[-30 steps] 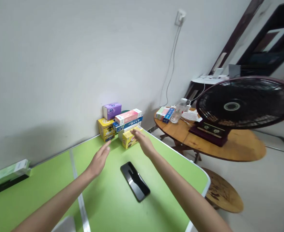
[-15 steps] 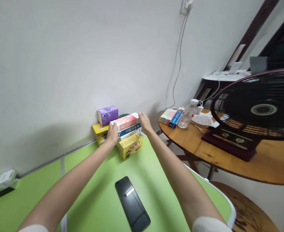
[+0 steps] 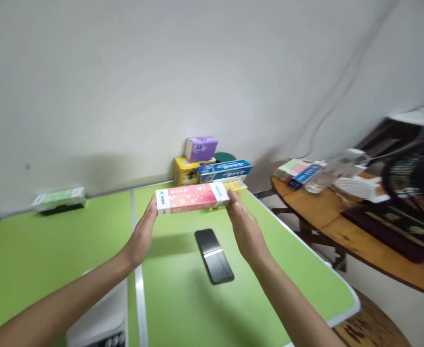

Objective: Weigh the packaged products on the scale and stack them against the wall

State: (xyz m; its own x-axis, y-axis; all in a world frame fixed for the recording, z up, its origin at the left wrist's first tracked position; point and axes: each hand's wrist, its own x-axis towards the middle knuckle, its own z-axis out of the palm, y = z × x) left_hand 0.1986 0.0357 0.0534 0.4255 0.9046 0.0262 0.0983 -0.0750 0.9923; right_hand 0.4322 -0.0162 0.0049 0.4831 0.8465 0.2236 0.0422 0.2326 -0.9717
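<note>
A long pink and white box (image 3: 192,197) hangs above the green table (image 3: 53,241), held by its two ends. My left hand (image 3: 143,233) presses its left end and my right hand (image 3: 243,226) its right end. Under the box lies a black phone (image 3: 214,255), flat on the table. Behind it, against the wall, is a stack of boxes: a long blue one (image 3: 224,170), a yellow one (image 3: 185,171), a purple pack (image 3: 201,147) on top and a yellow box (image 3: 235,185) in front.
A green box (image 3: 58,199) lies at the wall on the left. A white object (image 3: 96,318) sits at the table's near edge. To the right stands a round wooden table (image 3: 378,231) with boxes, a bottle and a black fan (image 3: 414,178). A wooden stool (image 3: 374,327) is below.
Both hands closed on the ends of the pink box, lifted it off the stack and carried it toward me over the phone. The view has swung left.
</note>
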